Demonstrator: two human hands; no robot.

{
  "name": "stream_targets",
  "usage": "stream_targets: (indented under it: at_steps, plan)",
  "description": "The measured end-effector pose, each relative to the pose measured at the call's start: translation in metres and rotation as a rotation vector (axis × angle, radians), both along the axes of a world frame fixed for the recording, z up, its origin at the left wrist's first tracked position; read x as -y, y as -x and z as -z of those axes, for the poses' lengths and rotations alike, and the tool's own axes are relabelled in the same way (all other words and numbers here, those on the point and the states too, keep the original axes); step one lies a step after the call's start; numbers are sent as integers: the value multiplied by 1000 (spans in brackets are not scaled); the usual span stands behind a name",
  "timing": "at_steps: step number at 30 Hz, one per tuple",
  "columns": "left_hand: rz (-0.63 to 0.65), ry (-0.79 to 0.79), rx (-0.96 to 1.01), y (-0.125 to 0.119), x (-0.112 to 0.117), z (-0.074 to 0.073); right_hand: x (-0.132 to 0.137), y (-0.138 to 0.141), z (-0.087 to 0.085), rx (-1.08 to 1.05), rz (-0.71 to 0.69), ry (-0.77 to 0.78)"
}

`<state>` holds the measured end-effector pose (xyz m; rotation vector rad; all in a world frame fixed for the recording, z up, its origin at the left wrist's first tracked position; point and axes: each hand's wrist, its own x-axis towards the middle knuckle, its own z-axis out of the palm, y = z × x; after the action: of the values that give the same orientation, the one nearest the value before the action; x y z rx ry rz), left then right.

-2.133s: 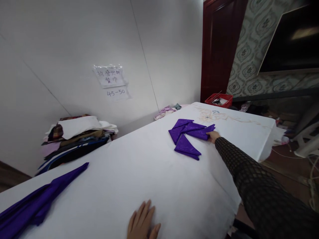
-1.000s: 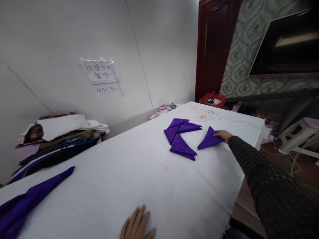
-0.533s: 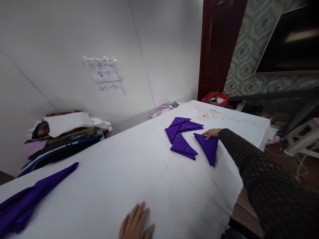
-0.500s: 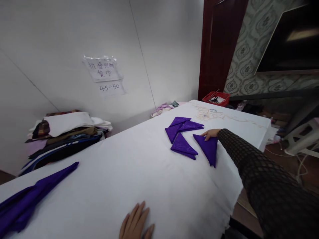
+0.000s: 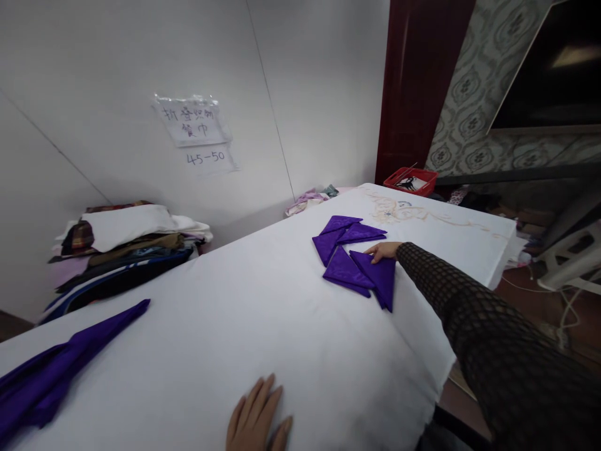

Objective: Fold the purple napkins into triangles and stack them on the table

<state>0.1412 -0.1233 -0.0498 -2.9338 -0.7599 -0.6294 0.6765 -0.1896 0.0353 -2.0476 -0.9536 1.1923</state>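
Napkins point(image 5: 345, 268), folded triangular, lie near the tabletop's point(image 5: 225, 313) right edge, right hand point(image 5: 384, 251) flat on one. Left hand point(image 5: 256, 423) lies flat, empty; the left-edge cloth point(image 5: 66, 366) is unfolded.

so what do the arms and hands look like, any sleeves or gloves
The right arm wears a dark sleeve of diamond mesh, ending at the wrist. The right hand is bare, no glove. The left hand is bare too; its arm is out of view.
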Motion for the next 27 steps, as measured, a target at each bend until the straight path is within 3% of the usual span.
stream_targets:
  at_steps: [8,13,27]
  plan:
    - [4,20,10,-1,3,-5,-18,-1,3,362,-66,-20]
    - [15,22,23,0,2,-4,-15,3,6,530,-74,-39]
    - [2,30,20,-1,3,-4,14,65,40,974,-58,-300]
